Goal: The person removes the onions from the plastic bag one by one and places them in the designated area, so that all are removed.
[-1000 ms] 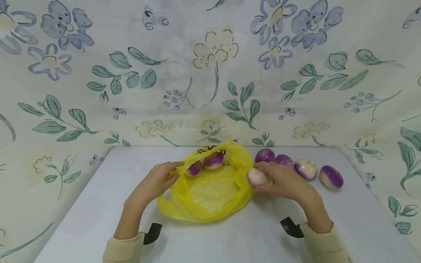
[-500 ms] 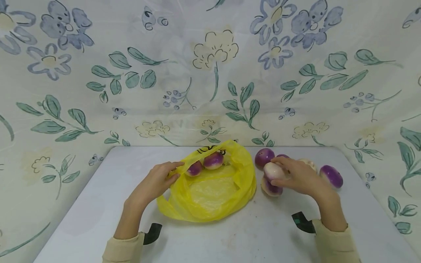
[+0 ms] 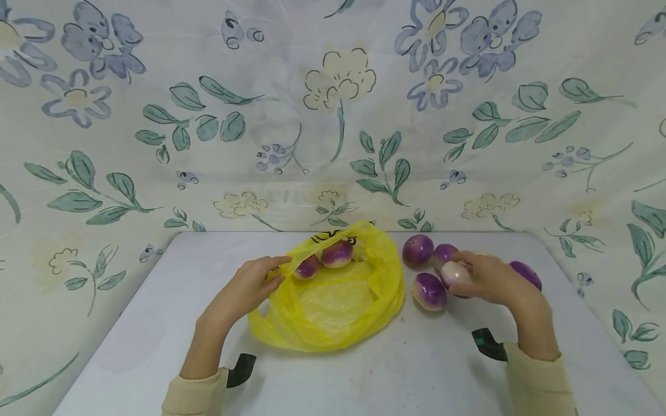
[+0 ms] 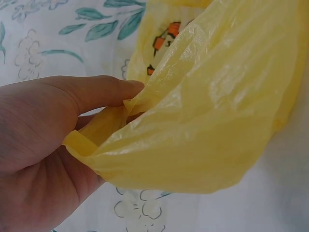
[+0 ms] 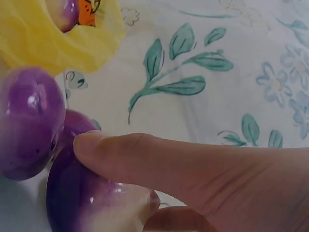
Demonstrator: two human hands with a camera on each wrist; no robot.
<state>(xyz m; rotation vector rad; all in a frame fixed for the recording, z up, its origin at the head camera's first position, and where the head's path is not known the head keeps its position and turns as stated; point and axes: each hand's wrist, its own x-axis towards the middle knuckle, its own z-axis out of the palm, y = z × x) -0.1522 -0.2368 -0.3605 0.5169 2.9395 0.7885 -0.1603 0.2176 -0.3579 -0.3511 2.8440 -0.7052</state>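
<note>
My left hand (image 3: pixel 248 292) pinches the left edge of a yellow plastic bag (image 3: pixel 333 332), which lies with its mouth spread. Inside it, toward the back, two purple-and-white turnips (image 3: pixel 338 253) show. In the left wrist view, the thin film of the bag (image 4: pixel 203 150) is gathered between thumb and fingers. Right of the bag, my right hand (image 3: pixel 496 281) holds a turnip (image 3: pixel 454 274), its pale side toward the head camera. The right wrist view has the thumb pressed over this turnip (image 5: pixel 91 203), with another purple turnip (image 5: pixel 29 123) close beside it.
Around the right hand lie a purple turnip (image 3: pixel 429 292) in front, another turnip (image 3: pixel 418 250) at the back and one more (image 3: pixel 528 274) at the right, partly covered by the hand. A floral cloth (image 3: pixel 333 144) hangs behind the white table (image 3: pixel 364 381).
My right hand has moved right with its turnip, away from the bag's side, uncovering a purple turnip on the table. My left hand and the bag have stayed put.
</note>
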